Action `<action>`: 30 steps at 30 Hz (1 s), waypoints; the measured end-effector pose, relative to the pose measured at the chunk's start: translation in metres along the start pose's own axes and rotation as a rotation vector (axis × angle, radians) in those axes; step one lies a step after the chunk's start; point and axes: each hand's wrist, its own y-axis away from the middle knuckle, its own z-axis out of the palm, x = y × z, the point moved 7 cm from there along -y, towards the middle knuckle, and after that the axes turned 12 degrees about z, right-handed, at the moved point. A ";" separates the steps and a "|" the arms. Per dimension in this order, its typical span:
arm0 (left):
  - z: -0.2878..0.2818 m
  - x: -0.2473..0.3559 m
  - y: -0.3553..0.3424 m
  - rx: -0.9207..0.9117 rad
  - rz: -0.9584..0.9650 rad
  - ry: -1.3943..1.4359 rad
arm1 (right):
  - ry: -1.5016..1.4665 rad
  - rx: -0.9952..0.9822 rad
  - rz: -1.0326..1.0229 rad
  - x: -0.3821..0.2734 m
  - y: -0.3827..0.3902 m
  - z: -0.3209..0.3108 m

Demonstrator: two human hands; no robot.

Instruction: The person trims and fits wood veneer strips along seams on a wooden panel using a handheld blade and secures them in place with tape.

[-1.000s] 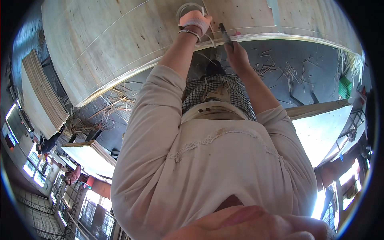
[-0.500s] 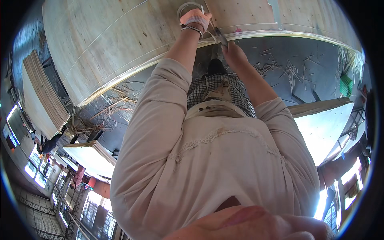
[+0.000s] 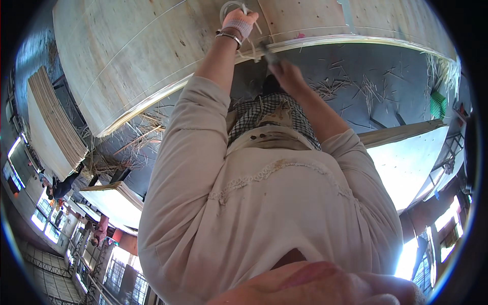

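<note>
While the gloved left hand (image 3: 240, 22) is holding a pale ring (image 3: 222, 12), the right hand (image 3: 287, 77) is gripping a blurred, narrow tool (image 3: 269, 54) nearer the body; wood sheets (image 3: 147, 56) are lying beneath the left.

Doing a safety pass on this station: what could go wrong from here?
1. The right hand grips a blurred, knife-like tool near the gloved left hand, which holds a pale ring; a slip might cut the left hand or forearm.
2. A pale strip dangles by the board edge near the tool; it could snag.
3. Wood scraps litter the floor; stepping sideways could mean poor footing.
</note>
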 end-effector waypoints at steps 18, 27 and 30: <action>-0.013 -0.048 0.229 0.054 0.138 -0.105 | 0.210 0.147 0.133 0.033 -0.041 -0.038; -0.133 -0.075 0.118 0.355 -0.040 -0.441 | 0.025 -0.383 0.135 -0.025 -0.038 -0.058; -0.191 -0.069 0.019 0.548 0.089 -0.573 | -0.195 -0.304 0.207 -0.067 -0.092 -0.081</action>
